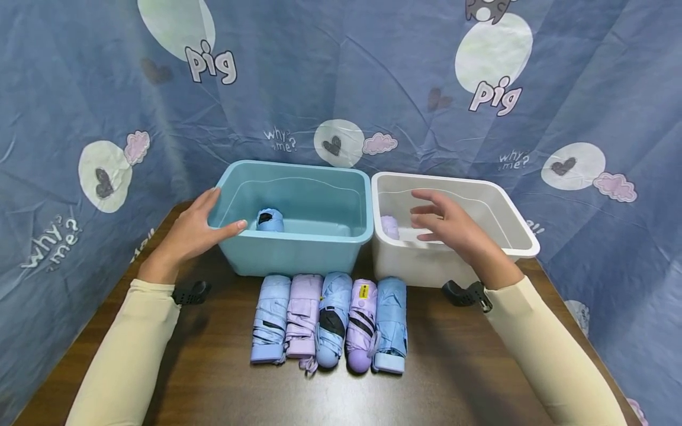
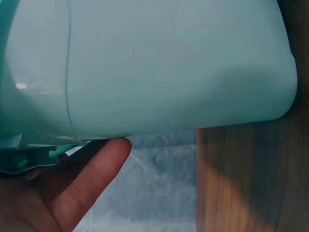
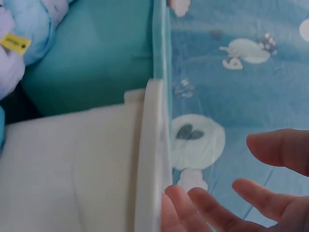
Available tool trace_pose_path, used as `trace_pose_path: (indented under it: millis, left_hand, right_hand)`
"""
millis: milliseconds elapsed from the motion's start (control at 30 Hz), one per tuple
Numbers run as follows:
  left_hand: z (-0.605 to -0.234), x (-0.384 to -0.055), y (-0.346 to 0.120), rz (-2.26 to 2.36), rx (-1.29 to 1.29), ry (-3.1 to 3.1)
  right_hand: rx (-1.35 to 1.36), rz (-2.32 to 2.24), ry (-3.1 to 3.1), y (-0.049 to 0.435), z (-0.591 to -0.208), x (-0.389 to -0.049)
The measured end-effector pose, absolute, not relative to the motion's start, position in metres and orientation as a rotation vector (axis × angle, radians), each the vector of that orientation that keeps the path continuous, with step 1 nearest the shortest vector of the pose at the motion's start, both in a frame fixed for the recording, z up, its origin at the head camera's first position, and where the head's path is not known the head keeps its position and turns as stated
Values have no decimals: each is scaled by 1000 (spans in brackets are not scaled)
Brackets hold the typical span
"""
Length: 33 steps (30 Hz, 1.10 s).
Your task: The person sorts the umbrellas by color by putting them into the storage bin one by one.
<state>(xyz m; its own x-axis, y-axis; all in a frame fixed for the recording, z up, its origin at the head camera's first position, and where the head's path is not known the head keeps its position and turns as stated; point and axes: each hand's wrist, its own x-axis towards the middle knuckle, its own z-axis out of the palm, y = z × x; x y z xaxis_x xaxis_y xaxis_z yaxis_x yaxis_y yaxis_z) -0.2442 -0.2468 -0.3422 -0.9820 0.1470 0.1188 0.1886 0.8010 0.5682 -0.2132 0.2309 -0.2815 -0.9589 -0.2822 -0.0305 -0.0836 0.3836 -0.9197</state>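
My left hand (image 1: 194, 231) rests at the near left corner of the teal bin (image 1: 298, 238), fingers along its side and thumb at the front rim. In the left wrist view a straight finger (image 2: 94, 181) touches the bin's outer wall. Over the white bin (image 1: 511, 216), my right hand (image 1: 447, 222) hovers with fingers spread and nothing in them. One blue folded umbrella (image 1: 272, 221) lies in the teal bin, and a lilac umbrella (image 1: 390, 227) lies in the white one, at its left end.
Several folded umbrellas form a row before the bins: light blue (image 1: 270, 319), pink-lilac (image 1: 303, 316), blue with a round handle (image 1: 334, 316), lilac with a yellow tag (image 1: 362, 325) and blue (image 1: 391, 325). They lie on a brown wooden table (image 1: 224, 378). A printed blue cloth (image 1: 330, 77) hangs behind.
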Motion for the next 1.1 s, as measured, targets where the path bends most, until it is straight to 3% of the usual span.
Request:
trace_pose_path:
  millis: [500, 1100]
  left_hand:
    - [-349, -242, -251, -937, -242, -2927]
    - [-345, -246, -248, -929, -268, -2913]
  right_hand:
    - [-498, -1591, 2447, 223, -284, -171]
    - [-605, -1534, 2381, 234, -330, -145]
